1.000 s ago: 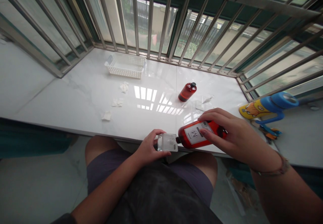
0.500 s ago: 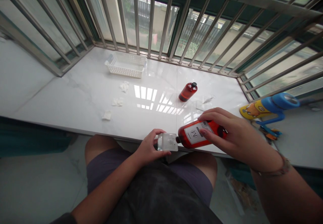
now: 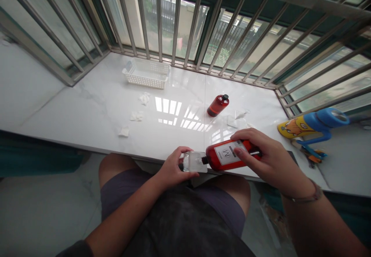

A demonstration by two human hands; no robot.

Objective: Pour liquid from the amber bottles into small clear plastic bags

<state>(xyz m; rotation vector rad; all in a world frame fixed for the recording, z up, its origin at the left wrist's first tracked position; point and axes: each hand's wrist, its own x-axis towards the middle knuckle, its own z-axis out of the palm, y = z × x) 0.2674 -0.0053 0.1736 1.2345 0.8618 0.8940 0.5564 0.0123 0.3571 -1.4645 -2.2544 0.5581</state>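
Between the thumb and fingers of my left hand point(image 3: 177, 169) is a small clear glass bottle point(image 3: 194, 162), held just off the counter's front edge. My right hand point(image 3: 268, 158) is wrapped round a red bottle point(image 3: 226, 155) with a white label marked M. That bottle is tilted almost flat, and its dark neck meets the mouth end of the glass bottle. Whether liquid is flowing I cannot tell. A second red bottle point(image 3: 218, 105) with a black cap stands on the counter beyond my hands.
A white perforated basket point(image 3: 146, 80) stands near the barred window. Crumpled white tissues point(image 3: 136, 116) lie on the left of the marble counter point(image 3: 95, 110). Small clear items point(image 3: 233, 121) lie behind my right hand. A blue and yellow flask point(image 3: 301, 125) is at the right, beside keys point(image 3: 315, 155).
The neck of the red bottle now overlaps the glass bottle's end a little more. The whole view has shifted slightly; both hands keep their grips.
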